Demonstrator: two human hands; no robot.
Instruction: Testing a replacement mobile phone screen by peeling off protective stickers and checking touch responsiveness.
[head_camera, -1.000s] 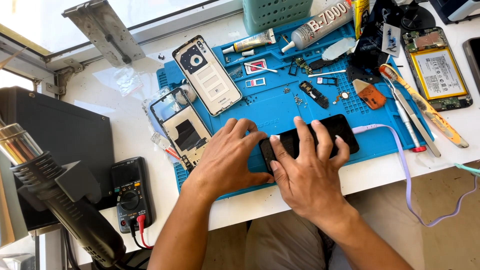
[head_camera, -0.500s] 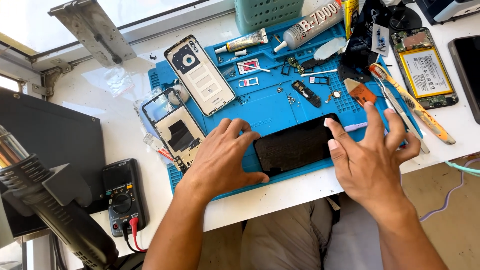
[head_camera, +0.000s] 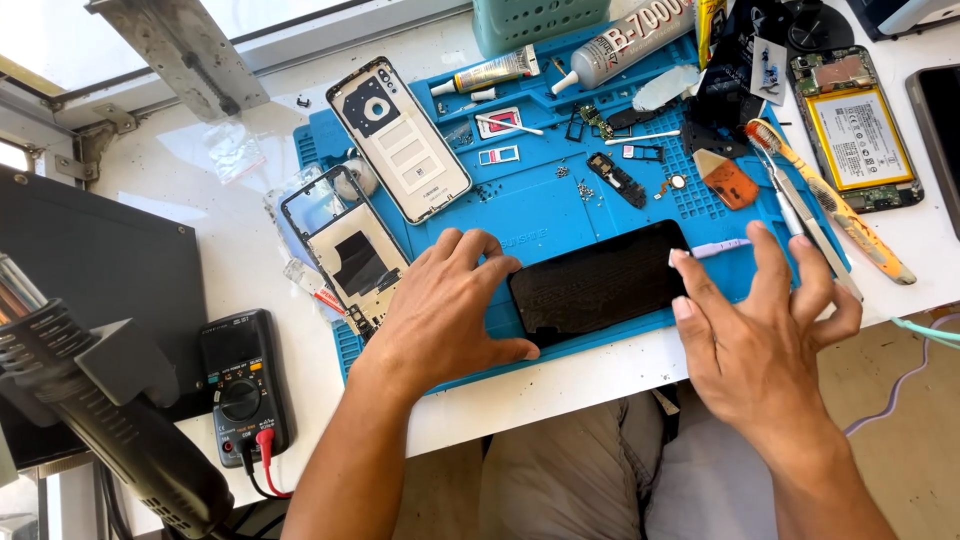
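A black phone screen (head_camera: 598, 280) lies flat on the blue work mat (head_camera: 530, 205) near the table's front edge. My left hand (head_camera: 445, 310) rests palm down on the mat, its fingers against the screen's left end. My right hand (head_camera: 760, 345) hovers just right of the screen, fingers spread, holding nothing, its fingertips close to the screen's right end and to a lilac cable tip (head_camera: 720, 247).
On the mat lie a white phone back cover (head_camera: 398, 138), a phone frame (head_camera: 345, 245), a glue tube (head_camera: 625, 45), small parts and screws. To the right are an opened phone with its battery (head_camera: 855, 130), tweezers and a yellow brush (head_camera: 835, 205). A multimeter (head_camera: 240, 385) and hot-air gun (head_camera: 90, 400) sit at left.
My right hand has lifted off the black screen and moved right, fingers spreading. My left hand has slid to the screen's left end. The screen now lies uncovered.
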